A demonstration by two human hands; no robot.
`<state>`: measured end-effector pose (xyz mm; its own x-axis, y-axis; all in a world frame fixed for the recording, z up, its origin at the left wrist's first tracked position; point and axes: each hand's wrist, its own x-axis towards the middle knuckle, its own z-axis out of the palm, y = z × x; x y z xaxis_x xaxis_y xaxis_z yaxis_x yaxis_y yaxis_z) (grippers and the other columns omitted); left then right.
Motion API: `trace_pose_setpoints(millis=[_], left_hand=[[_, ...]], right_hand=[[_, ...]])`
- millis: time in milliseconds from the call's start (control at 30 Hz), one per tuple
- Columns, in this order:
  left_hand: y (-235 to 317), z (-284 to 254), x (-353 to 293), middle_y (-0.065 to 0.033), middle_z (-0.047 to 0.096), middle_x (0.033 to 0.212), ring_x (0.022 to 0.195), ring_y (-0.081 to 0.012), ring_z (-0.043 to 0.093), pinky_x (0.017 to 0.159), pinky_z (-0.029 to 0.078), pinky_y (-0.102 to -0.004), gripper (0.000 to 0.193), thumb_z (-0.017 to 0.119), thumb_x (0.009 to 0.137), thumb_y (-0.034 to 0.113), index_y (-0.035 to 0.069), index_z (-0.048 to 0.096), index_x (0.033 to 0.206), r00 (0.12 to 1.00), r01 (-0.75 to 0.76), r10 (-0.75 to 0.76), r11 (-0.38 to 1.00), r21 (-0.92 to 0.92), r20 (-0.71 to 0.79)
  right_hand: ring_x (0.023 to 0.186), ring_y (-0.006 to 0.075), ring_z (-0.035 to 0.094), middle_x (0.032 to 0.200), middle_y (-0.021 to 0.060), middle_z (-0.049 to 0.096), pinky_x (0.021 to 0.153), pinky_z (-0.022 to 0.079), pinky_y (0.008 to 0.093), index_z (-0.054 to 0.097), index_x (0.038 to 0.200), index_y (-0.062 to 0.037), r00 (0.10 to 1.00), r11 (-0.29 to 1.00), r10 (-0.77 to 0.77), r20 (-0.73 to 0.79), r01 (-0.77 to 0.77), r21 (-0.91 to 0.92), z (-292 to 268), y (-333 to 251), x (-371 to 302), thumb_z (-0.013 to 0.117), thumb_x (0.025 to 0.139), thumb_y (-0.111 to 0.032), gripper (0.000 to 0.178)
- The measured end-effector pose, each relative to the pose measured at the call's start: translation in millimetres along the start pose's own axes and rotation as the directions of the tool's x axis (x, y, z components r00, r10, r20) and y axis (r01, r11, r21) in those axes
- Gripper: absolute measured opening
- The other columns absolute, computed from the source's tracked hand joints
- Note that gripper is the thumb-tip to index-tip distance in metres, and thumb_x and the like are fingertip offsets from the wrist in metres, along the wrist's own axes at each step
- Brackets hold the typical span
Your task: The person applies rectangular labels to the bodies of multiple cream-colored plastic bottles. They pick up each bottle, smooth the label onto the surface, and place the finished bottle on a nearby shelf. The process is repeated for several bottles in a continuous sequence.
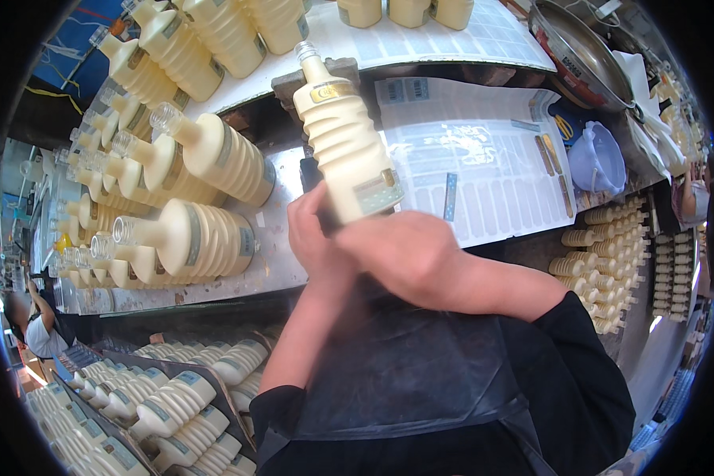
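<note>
Two bare hands work at one cream-coloured ribbed bottle [345, 151], which lies over the near side of the metal worktable [282, 238], its clear threaded neck directed away from the person and its base toward the hands. The left hand [313, 234] is curled around the lower left side of the bottle, grasping it; the right hand [404, 250], blurred, lies across the base end, and whether its fingers close on the bottle cannot be told. Three similar bottles [408, 13] are cut off by the upper edge, standing on a raised white shelf [500, 40]; those clustered at left [230, 163] overlap too much for an exact count. To the right of the held bottle is one white label sheet [500, 206], with two blue-grey strips [450, 197] upon it. The table surface is worn and spotted. The room is a crowded workshop, with one other person [46, 329] at the far left. One lilac bucket [597, 159] stands beside the sheet, its contents not discernible, and one round metal pan [583, 51] sits beyond it. At lower left, dark-walled trays [234, 408] contain rows of cream bottles [178, 401]; further bottles [599, 266] stand densely grouped at lower right.
</note>
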<state>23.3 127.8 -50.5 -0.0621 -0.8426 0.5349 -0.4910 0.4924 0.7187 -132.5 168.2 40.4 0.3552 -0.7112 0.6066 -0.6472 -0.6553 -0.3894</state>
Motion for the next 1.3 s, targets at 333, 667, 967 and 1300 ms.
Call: trace_pose_setpoints(millis=[333, 667, 967, 1300], left_hand=[[2, -3, 1, -0.015, 0.052, 0.121, 0.114, -0.0263, 0.055, 0.1, 0.046, -0.0402, 0.076, 0.082, 0.08, 0.023, -0.001, 0.041, 0.14, 0.979, 0.202, -0.182, 0.921, -0.333, 0.091], [-4, 8, 8, -0.0176, 0.049, 0.134, 0.123, -0.0237, 0.051, 0.11, 0.038, -0.0388, 0.052, 0.057, 0.1, 0.02, -0.005, 0.038, 0.142, 0.923, 0.354, -0.377, 0.747, -0.563, 0.08], [7, 9, 13, -0.0176, 0.049, 0.134, 0.122, -0.0225, 0.049, 0.11, 0.037, -0.0382, 0.054, 0.054, 0.102, 0.023, -0.004, 0.033, 0.144, 0.922, 0.378, -0.373, 0.815, -0.44, 0.102], [-8, 9, 6, -0.0154, 0.046, 0.141, 0.132, -0.0219, 0.045, 0.115, 0.032, -0.0373, 0.044, 0.047, 0.108, 0.022, -0.001, 0.038, 0.144, 0.923, 0.364, -0.366, 0.724, -0.585, 0.122]], right_hand=[[0.058, 0.0299, 0.068, 0.067, 0.0144, 0.066, 0.055, 0.051, 0.0384, 0.058, 0.113, -0.0068, 0.808, 0.803, 0.586, 0.06, -0.589, 0.09, 1, 12, -6, 0.069, 0.093, -0.017, 0.025], [0.054, 0.0148, 0.058, 0.062, 0.0064, 0.062, 0.055, 0.045, 0.0318, 0.06, 0.116, -0.0058, 0.522, 0.428, 0.828, 0.203, -0.824, 0.373, 11, 64, -48, 0.065, 0.096, -0.022, 0.027], [0.051, 0.0217, 0.059, 0.062, 0.0106, 0.061, 0.052, 0.044, 0.0346, 0.058, 0.117, -0.0076, 0.787, 0.767, 0.615, 0.049, -0.612, 0.195, 17, 33, -32, 0.064, 0.096, -0.017, 0.024], [0.06, 0.0157, 0.058, 0.066, 0.0091, 0.061, 0.059, 0.046, 0.033, 0.06, 0.117, -0.0069, 0.58, 0.518, 0.815, 0.026, -0.747, 0.417, 30, 73, -62, 0.064, 0.097, -0.019, 0.024]])
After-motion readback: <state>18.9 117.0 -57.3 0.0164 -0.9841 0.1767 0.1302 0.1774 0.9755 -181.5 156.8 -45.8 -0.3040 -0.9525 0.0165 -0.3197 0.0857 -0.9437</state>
